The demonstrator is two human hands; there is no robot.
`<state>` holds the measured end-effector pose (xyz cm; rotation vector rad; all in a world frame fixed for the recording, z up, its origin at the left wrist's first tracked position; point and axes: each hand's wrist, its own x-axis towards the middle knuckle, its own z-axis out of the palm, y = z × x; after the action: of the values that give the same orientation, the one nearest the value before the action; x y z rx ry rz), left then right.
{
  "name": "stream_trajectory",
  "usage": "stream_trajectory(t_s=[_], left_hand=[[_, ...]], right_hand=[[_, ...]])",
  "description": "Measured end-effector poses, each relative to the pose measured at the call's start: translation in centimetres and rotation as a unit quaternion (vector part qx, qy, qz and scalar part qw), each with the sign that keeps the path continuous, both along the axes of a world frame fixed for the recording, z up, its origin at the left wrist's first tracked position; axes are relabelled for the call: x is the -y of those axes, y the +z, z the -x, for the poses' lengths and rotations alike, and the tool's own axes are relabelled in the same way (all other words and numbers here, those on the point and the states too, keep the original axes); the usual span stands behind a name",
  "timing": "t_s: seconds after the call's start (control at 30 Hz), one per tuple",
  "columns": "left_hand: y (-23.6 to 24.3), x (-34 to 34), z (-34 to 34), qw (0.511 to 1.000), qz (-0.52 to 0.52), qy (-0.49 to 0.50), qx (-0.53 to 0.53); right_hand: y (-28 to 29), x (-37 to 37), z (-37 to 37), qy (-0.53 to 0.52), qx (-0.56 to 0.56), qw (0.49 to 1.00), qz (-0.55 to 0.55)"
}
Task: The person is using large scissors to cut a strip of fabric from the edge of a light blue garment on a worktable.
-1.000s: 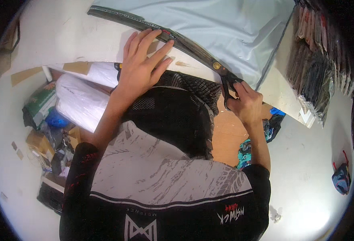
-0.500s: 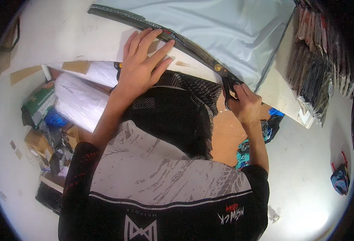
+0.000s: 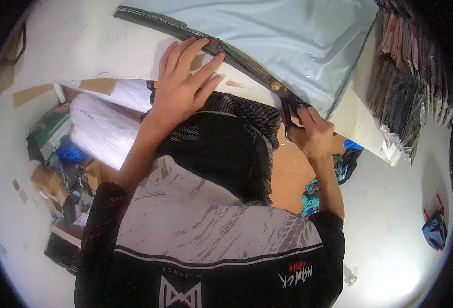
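A pale grey fabric piece (image 3: 288,38) lies across the far side of the white table, with a dark, printed waistband (image 3: 149,19) along its near edge. My left hand (image 3: 183,82) rests on that band, fingers spread and fingertips pressing it down. Large black-handled scissors (image 3: 276,86) with a brass pivot are held by my right hand (image 3: 313,131), whose fingers go through the handle loops. Their blades run along the band toward my left fingertips; whether fabric lies between them, I cannot tell.
Stacked garments in plastic (image 3: 403,66) stand on the table's right. Under the table edge are white wrapped rolls (image 3: 103,128), a green bag (image 3: 49,131) and cardboard boxes (image 3: 49,182). A small dark pouch (image 3: 435,231) lies far right, on the floor.
The scissors and my right hand have shifted slightly left along the band. My left hand stays nearly in the same place on the fabric.
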<state>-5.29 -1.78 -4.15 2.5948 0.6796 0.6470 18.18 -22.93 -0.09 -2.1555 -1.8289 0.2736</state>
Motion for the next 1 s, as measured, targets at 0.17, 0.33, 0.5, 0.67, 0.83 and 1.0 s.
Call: stream_trajectory(t_s=[0.17,0.33,0.5,0.67,0.83,1.0], left_hand=[[0.2,0.0,0.1,1.000,0.014,-0.006,-0.012],[0.2,0.0,0.1,0.998,0.020,-0.006,-0.052],[0.3,0.1,0.0,0.998,0.024,-0.008,-0.049],[0.1,0.0,0.2,0.998,0.024,-0.007,-0.059],[0.5,0.1,-0.3,0.998,0.019,-0.012,-0.059],[0.2,0.1,0.0,0.999,0.022,-0.008,-0.047]], right_hand=[[0.1,0.1,0.1,-0.003,-0.033,0.999,0.014],[-0.3,0.2,0.1,-0.002,-0.028,0.999,0.016],[-0.3,0.2,0.2,-0.008,-0.043,0.999,0.010],[-0.1,-0.7,1.1,-0.077,-0.108,0.991,0.017],[1.1,-1.3,0.2,-0.076,-0.185,0.978,0.066],[1.2,-1.4,-0.4,-0.072,-0.205,0.970,0.109]])
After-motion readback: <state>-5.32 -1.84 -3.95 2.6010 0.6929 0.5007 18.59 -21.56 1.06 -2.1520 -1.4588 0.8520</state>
